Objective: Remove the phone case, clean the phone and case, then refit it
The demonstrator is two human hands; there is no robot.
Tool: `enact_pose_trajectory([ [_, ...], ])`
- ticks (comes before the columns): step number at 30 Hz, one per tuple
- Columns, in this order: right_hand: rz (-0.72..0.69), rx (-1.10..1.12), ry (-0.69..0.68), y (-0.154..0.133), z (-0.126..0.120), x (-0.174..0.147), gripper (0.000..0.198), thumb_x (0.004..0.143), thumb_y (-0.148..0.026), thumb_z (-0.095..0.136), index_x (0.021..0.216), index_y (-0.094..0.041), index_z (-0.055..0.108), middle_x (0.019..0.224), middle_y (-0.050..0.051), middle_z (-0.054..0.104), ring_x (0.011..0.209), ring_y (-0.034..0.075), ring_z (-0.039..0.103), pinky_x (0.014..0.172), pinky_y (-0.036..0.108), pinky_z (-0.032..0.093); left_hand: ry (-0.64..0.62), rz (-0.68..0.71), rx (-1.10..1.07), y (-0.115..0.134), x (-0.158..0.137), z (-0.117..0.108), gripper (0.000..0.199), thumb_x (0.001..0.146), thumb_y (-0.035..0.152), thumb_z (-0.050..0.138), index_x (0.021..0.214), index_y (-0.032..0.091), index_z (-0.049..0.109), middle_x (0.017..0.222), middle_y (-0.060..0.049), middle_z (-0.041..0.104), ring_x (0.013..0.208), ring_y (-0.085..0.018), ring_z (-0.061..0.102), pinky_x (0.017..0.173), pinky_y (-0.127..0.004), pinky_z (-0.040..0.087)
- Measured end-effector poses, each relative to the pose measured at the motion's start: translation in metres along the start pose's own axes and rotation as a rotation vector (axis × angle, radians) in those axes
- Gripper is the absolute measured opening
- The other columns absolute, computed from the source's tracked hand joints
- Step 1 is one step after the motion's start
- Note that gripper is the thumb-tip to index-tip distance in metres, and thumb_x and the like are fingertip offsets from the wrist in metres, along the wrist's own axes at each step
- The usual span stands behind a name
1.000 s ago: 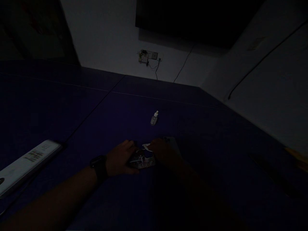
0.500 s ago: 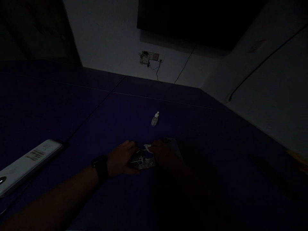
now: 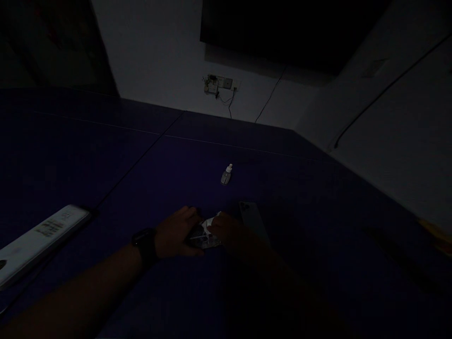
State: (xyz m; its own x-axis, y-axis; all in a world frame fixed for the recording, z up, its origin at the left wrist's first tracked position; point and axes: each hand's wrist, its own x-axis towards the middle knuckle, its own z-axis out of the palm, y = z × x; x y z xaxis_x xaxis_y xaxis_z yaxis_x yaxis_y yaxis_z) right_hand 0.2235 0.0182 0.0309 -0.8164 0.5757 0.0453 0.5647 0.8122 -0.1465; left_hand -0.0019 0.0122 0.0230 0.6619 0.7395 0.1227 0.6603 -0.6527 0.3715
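The left grip [image 3: 176, 233] is closed around the left end of a flat, dark patterned item [image 3: 200, 241], fingers along its far edge and thumb along its near one. The item lies between the two grips, on a dark blue surface [image 3: 158, 174]. The right grip [image 3: 229, 230] is bunched over the item's right part, clasping a white cloth [image 3: 207, 226] that rests against its top; the fingertips are too dark to make out. Just right of the right grip, partly behind that forearm, lies a grey phone [image 3: 254, 219], lenses up. Beyond both grips, a small bottle [image 3: 225, 178] with a white cap stands apart. Well left of the left grip is a long white device [image 3: 42, 242]. A dark watch [image 3: 146, 244] sits behind the left grip, on the wrist.
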Motion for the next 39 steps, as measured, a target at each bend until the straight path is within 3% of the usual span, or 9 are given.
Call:
enact_pose_trajectory([
  [3, -0.023, 0.001, -0.006, -0.005, -0.003, 0.0, 0.02, 0.093, -0.004, 0.054, 0.101, -0.011, 0.07, 0.102, 0.012, 0.067, 0.099, 0.022, 0.057, 0.094, 0.035, 0.045, -0.021, -0.003, -0.002, 0.001, 0.001, -0.001, 0.07, 0.066, 0.054, 0.085, 0.12, 0.018, 0.058, 0.107, -0.007, 0.058, 0.096, -0.028, 0.054, 0.083, -0.039, 0.046],
  [8, 0.061, -0.054, 0.054, -0.006, -0.005, 0.008, 0.022, 0.094, -0.003, 0.051, 0.104, -0.008, 0.069, 0.102, 0.013, 0.067, 0.1, 0.024, 0.058, 0.097, 0.039, 0.045, 0.003, -0.009, 0.037, 0.003, 0.001, -0.002, 0.06, 0.068, 0.059, 0.082, 0.106, 0.018, 0.06, 0.104, -0.007, 0.057, 0.092, -0.027, 0.053, 0.081, -0.038, 0.046],
  [13, -0.035, -0.052, 0.006, -0.006, -0.003, 0.001, 0.021, 0.093, -0.005, 0.054, 0.102, -0.012, 0.071, 0.102, 0.011, 0.069, 0.099, 0.023, 0.06, 0.096, 0.038, 0.046, -0.005, -0.012, -0.01, 0.004, 0.0, -0.003, 0.066, 0.069, 0.054, 0.083, 0.119, 0.02, 0.058, 0.108, -0.007, 0.057, 0.097, -0.028, 0.054, 0.084, -0.038, 0.046],
  [18, -0.036, -0.076, 0.01, -0.005, -0.003, 0.002, 0.019, 0.094, -0.006, 0.054, 0.101, -0.011, 0.071, 0.102, 0.012, 0.069, 0.099, 0.023, 0.059, 0.095, 0.037, 0.046, -0.006, 0.001, -0.02, 0.003, 0.0, -0.003, 0.065, 0.07, 0.055, 0.082, 0.119, 0.02, 0.058, 0.108, -0.007, 0.058, 0.096, -0.027, 0.054, 0.084, -0.038, 0.046],
  [28, -0.09, -0.09, 0.028, 0.042, 0.016, -0.043, 0.023, 0.094, -0.01, 0.056, 0.108, -0.019, 0.072, 0.104, 0.009, 0.07, 0.098, 0.021, 0.059, 0.086, 0.034, 0.047, -0.025, -0.006, -0.021, 0.001, 0.0, -0.001, 0.073, 0.067, 0.054, 0.084, 0.124, 0.019, 0.057, 0.112, -0.008, 0.058, 0.1, -0.028, 0.055, 0.088, -0.039, 0.047],
  [39, -0.158, -0.009, 0.082, 0.021, 0.012, -0.027, 0.029, 0.096, -0.009, 0.052, 0.119, -0.018, 0.066, 0.112, 0.01, 0.068, 0.108, 0.021, 0.055, 0.095, 0.036, 0.047, -0.012, 0.008, -0.011, 0.0, 0.001, -0.001, 0.072, 0.068, 0.054, 0.084, 0.126, 0.021, 0.056, 0.11, -0.007, 0.058, 0.099, -0.028, 0.054, 0.086, -0.039, 0.047],
])
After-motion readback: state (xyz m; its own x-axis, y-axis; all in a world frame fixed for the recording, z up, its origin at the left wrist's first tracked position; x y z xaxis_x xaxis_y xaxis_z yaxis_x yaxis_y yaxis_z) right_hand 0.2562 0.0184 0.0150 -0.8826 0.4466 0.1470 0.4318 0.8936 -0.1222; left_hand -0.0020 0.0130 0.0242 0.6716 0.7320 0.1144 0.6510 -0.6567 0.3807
